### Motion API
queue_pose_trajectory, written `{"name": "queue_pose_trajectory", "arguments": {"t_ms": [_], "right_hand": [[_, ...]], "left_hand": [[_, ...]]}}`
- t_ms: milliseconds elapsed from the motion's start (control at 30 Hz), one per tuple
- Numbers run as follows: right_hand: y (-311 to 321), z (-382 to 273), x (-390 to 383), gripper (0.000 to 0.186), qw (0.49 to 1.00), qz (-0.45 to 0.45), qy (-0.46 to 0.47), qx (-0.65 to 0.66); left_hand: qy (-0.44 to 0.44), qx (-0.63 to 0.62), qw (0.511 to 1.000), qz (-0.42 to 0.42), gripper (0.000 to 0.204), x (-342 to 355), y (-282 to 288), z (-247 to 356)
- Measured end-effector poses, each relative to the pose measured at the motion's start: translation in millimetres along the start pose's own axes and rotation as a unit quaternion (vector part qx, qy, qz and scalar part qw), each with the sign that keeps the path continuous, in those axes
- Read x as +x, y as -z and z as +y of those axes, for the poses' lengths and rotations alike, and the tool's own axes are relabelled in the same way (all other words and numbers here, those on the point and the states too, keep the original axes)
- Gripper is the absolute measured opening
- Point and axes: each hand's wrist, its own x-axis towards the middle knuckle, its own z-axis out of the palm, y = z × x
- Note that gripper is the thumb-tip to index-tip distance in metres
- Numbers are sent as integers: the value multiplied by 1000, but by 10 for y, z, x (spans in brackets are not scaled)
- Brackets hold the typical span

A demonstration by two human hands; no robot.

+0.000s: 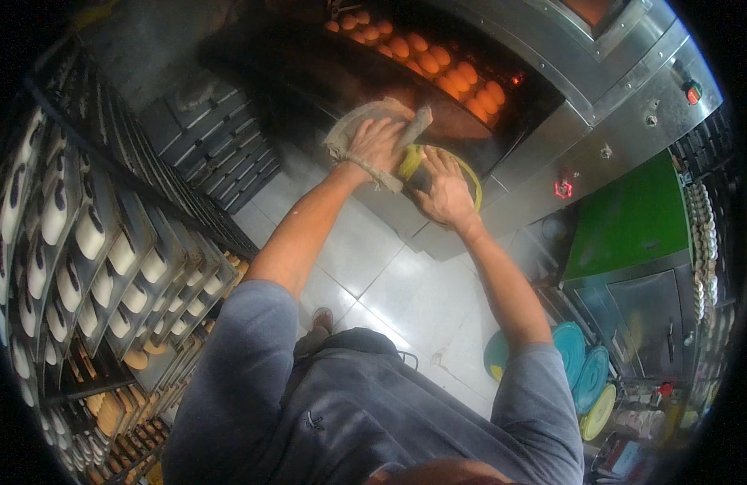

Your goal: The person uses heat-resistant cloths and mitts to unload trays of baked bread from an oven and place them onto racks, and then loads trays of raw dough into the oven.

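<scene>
My left hand (375, 147) lies flat, fingers stretched, over a worn grey-beige cloth pad (341, 129). A frayed strip of this cloth runs by the wrist. Just to the right, my right hand (448, 192) rests with extended fingers on a dark round pad with a yellow edge (475, 182). Both palms face down, so their undersides are hidden. Beyond the hands, rows of round buns (428, 63) glow orange inside the lit oven (543, 89). Both pads are at the front of its opening.
Left of me stands a rack (139, 234) with trays of pale, long dough pieces and browned bread. A red valve knob (563, 188) sticks out from the steel oven front. To the right are a green-topped cabinet (632, 214) and teal lids (590, 378). White floor tiles (393, 279) lie below.
</scene>
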Motion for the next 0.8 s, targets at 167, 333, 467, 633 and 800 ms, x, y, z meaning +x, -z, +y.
{"name": "queue_pose_trajectory", "arguments": {"t_ms": [167, 333, 467, 633, 800], "right_hand": [[-44, 28, -8, 69, 1000, 3, -1, -6], [-35, 3, 0, 67, 1000, -3, -5, -10], [-83, 46, -12, 67, 1000, 2, -1, -9], [-34, 8, -14, 66, 1000, 1, -4, 5], [-67, 44, -16, 66, 1000, 15, 9, 14]], "left_hand": [[-2, -2, 1000, -8, 50, 3, 10, 8], [-9, 32, 999, -19, 52, 8, -23, -41], [-4, 36, 999, -35, 52, 7, -39, -46], [14, 17, 999, -36, 54, 8, -52, -32], [20, 3, 999, -39, 56, 16, -14, 7]]}}
